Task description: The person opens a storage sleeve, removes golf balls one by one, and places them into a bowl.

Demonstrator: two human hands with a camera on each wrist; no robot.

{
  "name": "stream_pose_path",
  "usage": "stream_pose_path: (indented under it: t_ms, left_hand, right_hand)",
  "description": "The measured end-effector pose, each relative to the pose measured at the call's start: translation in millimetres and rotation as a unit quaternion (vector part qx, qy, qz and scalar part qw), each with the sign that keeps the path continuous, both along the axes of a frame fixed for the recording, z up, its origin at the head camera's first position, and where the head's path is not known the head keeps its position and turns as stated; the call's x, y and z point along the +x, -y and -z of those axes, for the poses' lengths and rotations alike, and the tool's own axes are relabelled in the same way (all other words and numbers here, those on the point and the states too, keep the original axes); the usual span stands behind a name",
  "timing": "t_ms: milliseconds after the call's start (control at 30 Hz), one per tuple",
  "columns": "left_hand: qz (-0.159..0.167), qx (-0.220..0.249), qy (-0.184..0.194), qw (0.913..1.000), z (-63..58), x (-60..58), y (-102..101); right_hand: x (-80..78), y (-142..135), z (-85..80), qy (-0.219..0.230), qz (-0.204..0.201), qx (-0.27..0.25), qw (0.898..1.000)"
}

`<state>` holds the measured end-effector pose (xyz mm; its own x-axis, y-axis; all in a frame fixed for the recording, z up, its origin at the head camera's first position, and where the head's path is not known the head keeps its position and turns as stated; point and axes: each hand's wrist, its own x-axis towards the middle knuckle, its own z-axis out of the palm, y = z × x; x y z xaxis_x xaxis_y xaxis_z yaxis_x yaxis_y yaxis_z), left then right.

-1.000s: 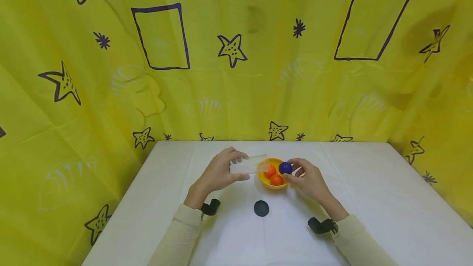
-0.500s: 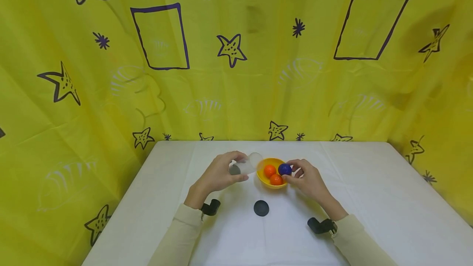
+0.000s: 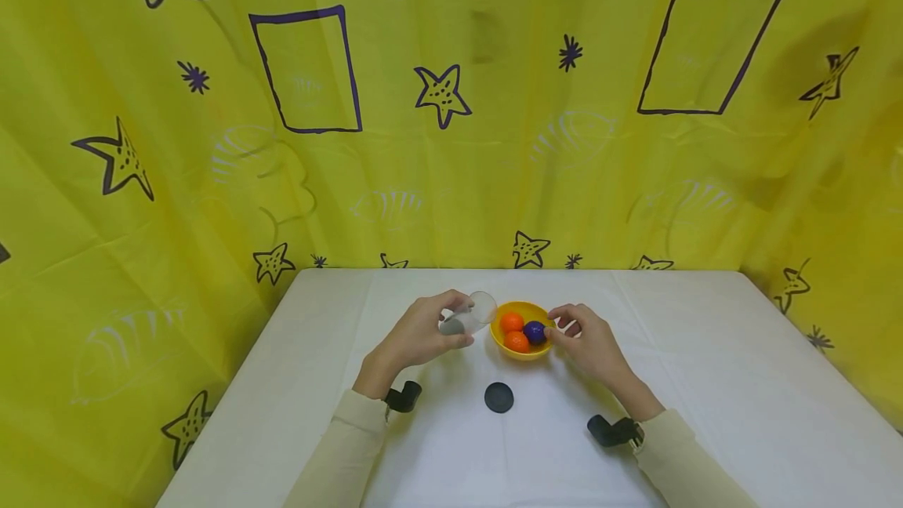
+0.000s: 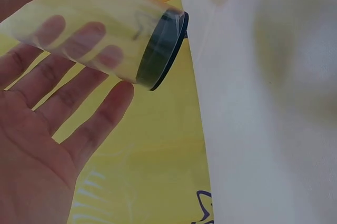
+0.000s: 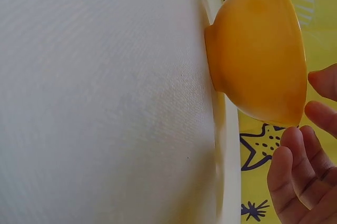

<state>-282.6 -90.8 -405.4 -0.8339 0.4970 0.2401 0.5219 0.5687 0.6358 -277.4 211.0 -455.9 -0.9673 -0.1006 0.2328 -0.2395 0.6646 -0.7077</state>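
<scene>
My left hand (image 3: 418, 332) holds a clear plastic cylinder (image 3: 481, 309) with a dark cap (image 4: 163, 50) at one end, thumb and fingers around its side. Tilted, it hangs just left of a yellow bowl (image 3: 525, 357), its clear end towards the bowl. Two orange balls (image 3: 516, 342) and a blue ball (image 3: 534, 332) lie together in the bowl. At the bowl's right rim is my right hand (image 3: 584, 338), its fingers loosely bent and apart around the edge. The right wrist view shows the bowl's outside and those fingertips; the balls are hidden there.
A black round disc (image 3: 499, 397) lies on the white tabletop (image 3: 451, 453) in front of the bowl. Behind and beside the table hangs a yellow curtain (image 3: 451, 179) with dark star drawings. Black camera mounts are strapped to both wrists.
The blue ball has gone from my right fingers down into the bowl, and the orange balls have shifted slightly left. The clear cylinder has turned, moving its far end back from over the bowl.
</scene>
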Motion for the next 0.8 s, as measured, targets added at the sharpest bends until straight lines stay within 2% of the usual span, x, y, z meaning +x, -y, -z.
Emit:
stream_pose_path:
  t_ms: [233, 367, 500, 633, 800]
  left_hand:
    - [-0.011, -0.015, 0.010, 0.9998, 0.3, 1.6, -2]
    - [-0.016, -0.027, 0.004, 0.9995, 2.2, 1.6, -3]
    - [-0.020, -0.034, 0.002, 0.9992, 5.4, 0.6, -3]
    - [-0.026, -0.035, 0.014, 0.9990, 8.3, -0.1, -3]
    - [-0.035, -0.029, 0.025, 0.9987, 11.3, -1.0, -4]
  right_hand:
    - [-0.5, -1, -2.8, -0.007, 0.003, 0.002, 1.000]
    - [0.8, -2, -6.9, -0.002, 0.001, 0.004, 1.000]
    - [2.6, -4, -11.5, 0.000, -0.014, 0.003, 1.000]
    - [3.8, -8, -16.7, 0.001, -0.038, 0.010, 0.999]
    - [3.3, -15, -22.4, 0.013, -0.048, 0.028, 0.998]
